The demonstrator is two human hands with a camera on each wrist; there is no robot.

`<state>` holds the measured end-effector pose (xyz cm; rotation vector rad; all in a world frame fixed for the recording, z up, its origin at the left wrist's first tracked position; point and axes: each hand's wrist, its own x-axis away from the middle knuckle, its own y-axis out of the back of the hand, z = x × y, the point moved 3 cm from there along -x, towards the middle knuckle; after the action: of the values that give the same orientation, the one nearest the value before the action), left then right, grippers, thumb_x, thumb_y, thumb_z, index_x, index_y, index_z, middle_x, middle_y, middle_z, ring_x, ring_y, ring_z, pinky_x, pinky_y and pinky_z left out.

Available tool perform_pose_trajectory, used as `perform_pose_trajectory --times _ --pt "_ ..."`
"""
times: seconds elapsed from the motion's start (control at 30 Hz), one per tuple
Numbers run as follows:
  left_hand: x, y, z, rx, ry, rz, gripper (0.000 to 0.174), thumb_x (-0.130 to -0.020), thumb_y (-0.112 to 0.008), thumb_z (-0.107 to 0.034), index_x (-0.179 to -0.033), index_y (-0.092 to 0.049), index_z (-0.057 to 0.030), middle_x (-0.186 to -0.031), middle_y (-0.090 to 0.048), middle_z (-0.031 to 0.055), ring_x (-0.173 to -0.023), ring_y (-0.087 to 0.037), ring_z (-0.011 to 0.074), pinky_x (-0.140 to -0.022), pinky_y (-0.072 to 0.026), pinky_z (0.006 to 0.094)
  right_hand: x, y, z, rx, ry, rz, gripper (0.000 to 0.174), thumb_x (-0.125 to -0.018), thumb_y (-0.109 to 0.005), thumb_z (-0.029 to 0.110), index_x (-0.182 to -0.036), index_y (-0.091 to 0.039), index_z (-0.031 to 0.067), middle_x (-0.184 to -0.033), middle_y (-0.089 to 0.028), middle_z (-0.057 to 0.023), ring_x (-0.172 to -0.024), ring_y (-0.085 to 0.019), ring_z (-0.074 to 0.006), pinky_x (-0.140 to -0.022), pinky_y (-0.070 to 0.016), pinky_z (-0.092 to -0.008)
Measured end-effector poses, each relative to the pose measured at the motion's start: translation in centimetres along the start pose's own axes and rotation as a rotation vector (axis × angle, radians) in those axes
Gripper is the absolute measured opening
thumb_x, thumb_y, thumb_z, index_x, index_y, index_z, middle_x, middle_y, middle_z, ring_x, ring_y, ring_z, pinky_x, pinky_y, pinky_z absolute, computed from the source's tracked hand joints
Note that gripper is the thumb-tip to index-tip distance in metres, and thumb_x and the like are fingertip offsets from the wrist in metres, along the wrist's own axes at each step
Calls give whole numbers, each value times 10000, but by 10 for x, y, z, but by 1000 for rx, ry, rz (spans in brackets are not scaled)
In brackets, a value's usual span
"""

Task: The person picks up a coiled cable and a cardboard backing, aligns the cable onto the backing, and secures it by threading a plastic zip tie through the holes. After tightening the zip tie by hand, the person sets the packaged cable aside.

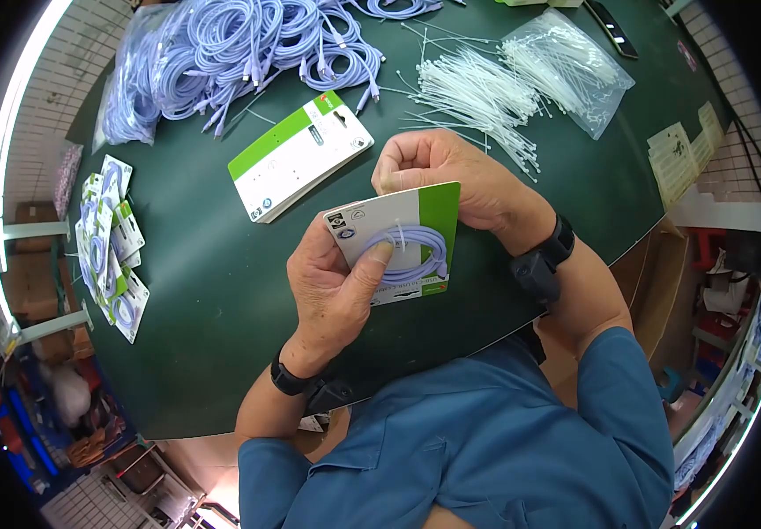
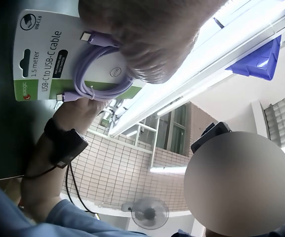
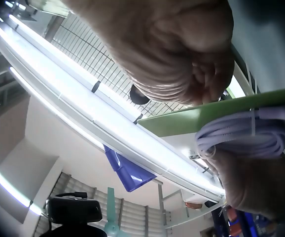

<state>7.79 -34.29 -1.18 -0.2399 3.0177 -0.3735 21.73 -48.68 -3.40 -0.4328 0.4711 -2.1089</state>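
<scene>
My left hand [image 1: 332, 286] grips a white and green card [image 1: 436, 209] by its side, its thumb over a coiled lilac cable [image 1: 433, 240] on the card's face. A thin white tie [image 1: 402, 236] crosses the coil. At the card's upper edge my right hand [image 1: 473, 181] has curled fingers, thumb and fingertips close together; whether they pinch anything is hidden. In the left wrist view the card [image 2: 36, 71] shows the coil [image 2: 78, 74] with both plugs. The right wrist view has the right hand [image 3: 177, 54] behind the card [image 3: 174, 121].
A stack of cards [image 1: 297, 159] lies beyond my hands. Farther back are piled lilac cables [image 1: 239, 44], loose white ties [image 1: 477, 93], a clear bag of ties [image 1: 574, 75] and a phone [image 1: 611, 28]. Carded cables [image 1: 125, 238] lie at the left table edge.
</scene>
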Motion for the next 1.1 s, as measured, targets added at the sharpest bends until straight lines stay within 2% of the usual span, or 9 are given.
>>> perform_pose_trajectory --times 0.33,0.53,0.6,0.63,0.73,0.87,0.9,0.97,1.1 --pt "2 3 -2 10 -9 4 380 -978 -752 0 -1321 -594 49 -1175 -741 137 -1056 -715 157 -951 -584 316 3 -12 8 549 290 -248 107 -1004 -727 88 -972 -656 14 -848 -636 17 -710 -564 -22 -620 -471 -201" --pt "-2 4 -2 20 -7 -34 402 -948 -805 -45 -1292 -611 31 -1149 -750 125 -1009 -724 145 -902 -598 302 1 -11 0 680 308 -272 104 -998 -736 78 -995 -656 11 -837 -633 20 -711 -558 -21 -620 -472 -205" --pt "-5 12 3 -63 84 -74 392 -938 -823 -65 -1265 -623 19 -1134 -756 122 -988 -730 140 -879 -604 295 -1 -10 -3 729 353 -273 106 -1005 -733 84 -1001 -658 9 -843 -646 15 -713 -575 -27 -620 -481 -209" --pt "-5 14 7 -105 132 -92 387 -933 -832 -75 -1251 -629 13 -1126 -759 120 -977 -733 138 -868 -607 292 0 -9 -5 733 334 -258 106 -1005 -733 84 -1001 -658 9 -843 -646 15 -713 -575 -27 -620 -481 -209" --pt "-10 17 10 -14 118 -147 356 -945 -826 -86 -1232 -637 6 -1119 -763 119 -973 -737 138 -865 -611 292 2 3 5 611 405 -498 107 -1028 -710 94 -1032 -651 4 -887 -674 -6 -737 -608 -43 -640 -500 -216" --pt "-19 24 9 146 90 -232 342 -966 -811 -102 -1238 -634 5 -1130 -763 121 -978 -741 144 -867 -617 299 4 4 17 420 423 -571 140 -1048 -694 113 -1110 -642 -1 -933 -691 -21 -770 -637 -60 -663 -512 -219" --pt "-23 26 9 206 90 -257 343 -974 -805 -107 -1247 -630 6 -1137 -763 123 -981 -742 147 -869 -620 302 5 -2 17 438 439 -543 140 -1048 -694 113 -1110 -642 -1 -933 -691 -21 -770 -637 -60 -663 -512 -219" --pt "-29 31 9 213 36 -285 349 -979 -798 -104 -1260 -625 9 -1145 -761 124 -988 -742 150 -876 -619 304 8 -18 7 468 307 -306 217 -1063 -684 152 -1199 -630 -8 -944 -685 -15 -765 -619 -58 -673 -504 -216" --pt "-31 35 8 191 -19 -301 378 -987 -783 -97 -1300 -608 20 -1168 -757 128 -1015 -741 163 -905 -617 314 8 -35 -2 602 217 -121 285 -1072 -685 202 -1251 -629 -13 -970 -690 -12 -770 -603 -53 -676 -499 -214"
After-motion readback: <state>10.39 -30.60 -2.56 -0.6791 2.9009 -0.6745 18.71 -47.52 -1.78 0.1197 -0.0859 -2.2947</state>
